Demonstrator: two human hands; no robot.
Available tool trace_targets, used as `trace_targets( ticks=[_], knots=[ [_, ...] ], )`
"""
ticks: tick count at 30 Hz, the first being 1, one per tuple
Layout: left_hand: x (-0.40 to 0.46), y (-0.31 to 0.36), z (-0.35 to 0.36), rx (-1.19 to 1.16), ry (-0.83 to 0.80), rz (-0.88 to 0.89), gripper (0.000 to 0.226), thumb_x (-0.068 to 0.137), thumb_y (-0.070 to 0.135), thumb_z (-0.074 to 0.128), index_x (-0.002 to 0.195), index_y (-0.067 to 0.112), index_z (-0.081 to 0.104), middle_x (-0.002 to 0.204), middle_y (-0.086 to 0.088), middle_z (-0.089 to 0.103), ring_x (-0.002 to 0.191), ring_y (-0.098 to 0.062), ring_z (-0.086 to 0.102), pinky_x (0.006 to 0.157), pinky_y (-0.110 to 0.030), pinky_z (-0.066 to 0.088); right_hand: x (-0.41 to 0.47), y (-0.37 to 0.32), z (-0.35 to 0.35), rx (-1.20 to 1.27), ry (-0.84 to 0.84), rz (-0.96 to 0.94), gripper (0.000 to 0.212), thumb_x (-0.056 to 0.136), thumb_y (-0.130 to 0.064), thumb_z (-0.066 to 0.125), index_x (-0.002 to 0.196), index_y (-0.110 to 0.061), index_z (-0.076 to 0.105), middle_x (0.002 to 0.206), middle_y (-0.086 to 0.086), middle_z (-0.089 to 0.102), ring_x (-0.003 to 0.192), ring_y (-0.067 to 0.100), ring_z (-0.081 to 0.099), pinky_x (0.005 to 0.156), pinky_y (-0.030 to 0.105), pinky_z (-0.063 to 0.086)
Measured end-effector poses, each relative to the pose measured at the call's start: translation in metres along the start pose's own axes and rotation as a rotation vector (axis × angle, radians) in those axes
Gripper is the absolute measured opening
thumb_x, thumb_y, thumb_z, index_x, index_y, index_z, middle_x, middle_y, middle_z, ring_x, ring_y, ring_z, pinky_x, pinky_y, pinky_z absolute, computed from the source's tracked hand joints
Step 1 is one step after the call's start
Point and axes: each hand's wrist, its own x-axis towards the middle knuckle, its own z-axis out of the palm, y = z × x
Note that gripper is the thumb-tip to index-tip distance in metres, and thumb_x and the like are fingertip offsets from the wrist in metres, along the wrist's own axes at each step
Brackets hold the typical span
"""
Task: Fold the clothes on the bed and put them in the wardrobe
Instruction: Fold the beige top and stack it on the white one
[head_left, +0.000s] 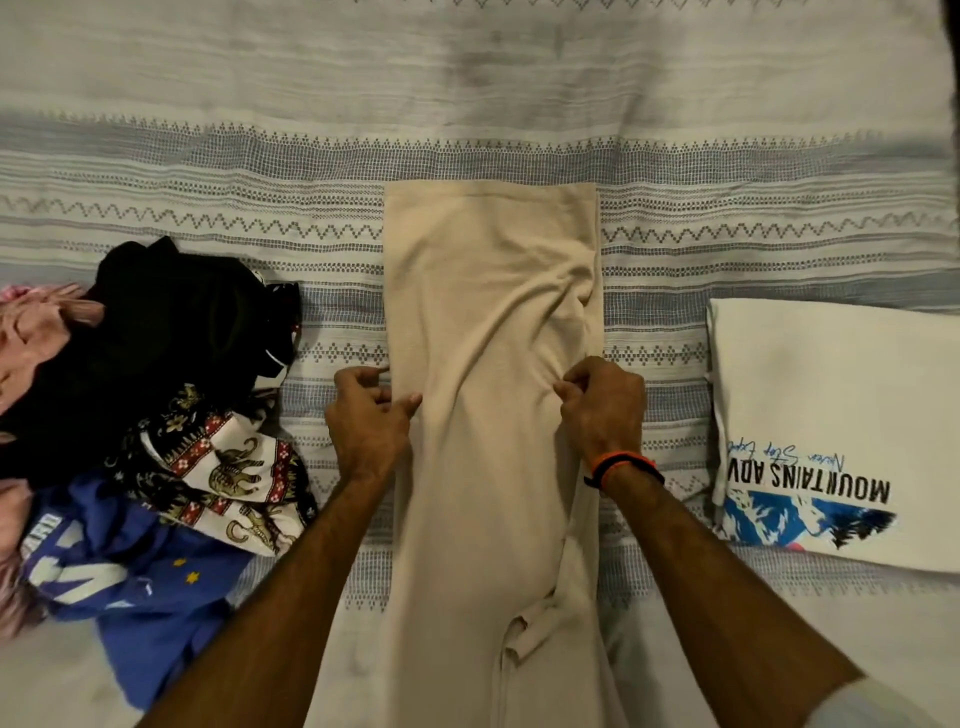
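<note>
the beige garment (488, 364) lies on the bed (519, 104) as a long narrow strip, its sides already folded in, and it runs from beyond the fingers back toward the person. the left hand (366, 415) is at the left edge of the strip, and its fingers (410, 401) are curled and pinch the cloth there. the right hand (605, 405) is at the right edge, level with the left one, and its fingers (566, 389) are clamped on a gathered bit of the same cloth; wrinkles run up from this grip. on that wrist there is an orange and black band (623, 465)

my judgement is that the task is in its early part. just right of the right fingers, apart from the strip, a white printed t-shirt (831, 395) lies already folded on the bed. well to the left of the left fingers there is a loose heap (156, 415) not yet folded: a black piece, a pink one, an elephant-print cloth and a blue one. the beige strip still needs its crosswise fold. the wardrobe is not in view, so i think nothing is put away yet
</note>
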Motion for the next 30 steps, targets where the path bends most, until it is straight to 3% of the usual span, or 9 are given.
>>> trace_targets(
  ticks=[5,8,11,15,18,20,23,27,30],
  knots=[
    [0.001,-0.006,-0.005,-0.053,0.085,-0.024,0.052,0.075,0.009,0.083,0.116,0.008,0.052,0.096,-0.004,0.067,0.084,-0.014,0.064,0.054,-0.004,0.04,0.005,0.023,-0.023,0.006,0.072,0.053,0.013,0.082,-0.007,0.07,0.095,-0.006,0.07,0.096,0.015,0.071,0.095,0.032,0.064,0.085,0.034,0.048],
    [-0.003,-0.012,0.001,-0.005,0.054,0.031,0.054,0.078,0.007,0.079,0.12,0.011,0.046,0.104,-0.007,0.067,0.091,-0.019,0.065,0.069,-0.016,0.049,-0.006,0.015,-0.014,-0.182,0.17,-0.351,0.034,0.078,0.008,0.065,0.11,-0.003,0.062,0.11,0.02,0.061,0.099,0.034,0.057,0.083,0.042,0.052],
    [-0.006,-0.015,0.004,0.028,0.075,0.091,0.055,0.077,0.001,0.077,0.12,0.012,0.045,0.108,-0.008,0.065,0.098,-0.024,0.065,0.085,-0.037,0.056,-0.007,0.005,0.007,-0.283,0.036,-0.683,0.049,0.087,-0.013,0.068,0.132,-0.001,0.051,0.137,0.021,0.049,0.122,0.036,0.05,0.097,0.048,0.049],
    [-0.009,-0.011,0.004,0.206,0.113,0.138,0.062,0.075,-0.005,0.076,0.127,0.008,0.045,0.125,-0.014,0.052,0.112,-0.026,0.054,0.092,-0.031,0.047,0.001,0.019,0.016,-0.292,-0.06,-0.339,0.06,0.1,-0.032,0.045,0.15,-0.002,0.029,0.161,0.017,0.019,0.148,0.033,0.021,0.118,0.048,0.025],
    [-0.009,-0.003,0.012,0.418,0.078,0.425,0.075,0.067,-0.013,0.071,0.134,0.005,0.043,0.139,-0.018,0.041,0.123,-0.031,0.043,0.104,-0.039,0.043,0.004,0.012,0.013,-0.267,0.068,-0.388,0.059,0.101,-0.028,0.043,0.15,0.0,0.027,0.159,0.02,0.022,0.148,0.033,0.022,0.12,0.047,0.022],
    [-0.003,-0.001,0.021,0.558,-0.015,0.635,0.079,0.071,-0.015,0.064,0.143,0.003,0.037,0.152,-0.019,0.032,0.137,-0.034,0.034,0.113,-0.042,0.036,0.01,0.01,0.012,-0.343,-0.03,-0.542,0.063,0.103,-0.036,0.038,0.153,-0.002,0.022,0.162,0.016,0.017,0.15,0.029,0.015,0.122,0.046,0.016],
    [0.008,-0.001,0.03,0.711,-0.115,0.74,0.086,0.077,-0.014,0.059,0.153,0.003,0.022,0.161,-0.015,0.016,0.148,-0.031,0.019,0.12,-0.041,0.025,0.025,0.012,0.013,-0.374,-0.097,-0.328,0.066,0.104,-0.045,0.027,0.156,-0.006,0.013,0.164,0.011,0.009,0.152,0.026,0.008,0.121,0.047,0.009],
    [0.011,0.015,0.03,0.693,-0.125,0.636,0.089,0.075,-0.01,0.059,0.153,0.003,0.019,0.161,-0.014,0.017,0.146,-0.03,0.021,0.119,-0.035,0.021,0.044,-0.006,0.004,0.018,0.27,-0.237,0.04,0.1,-0.03,0.046,0.121,0.002,0.058,0.124,0.023,0.059,0.118,0.037,0.051,0.099,0.038,0.036],
    [0.019,0.029,0.036,0.66,-0.132,0.679,0.081,0.074,-0.005,0.062,0.148,0.002,0.031,0.156,-0.02,0.026,0.14,-0.036,0.029,0.116,-0.042,0.029,0.063,-0.015,-0.002,0.154,0.292,-0.191,0.026,0.089,-0.029,0.066,0.103,-0.008,0.067,0.103,0.014,0.062,0.099,0.029,0.056,0.085,0.026,0.036]
  ],
)
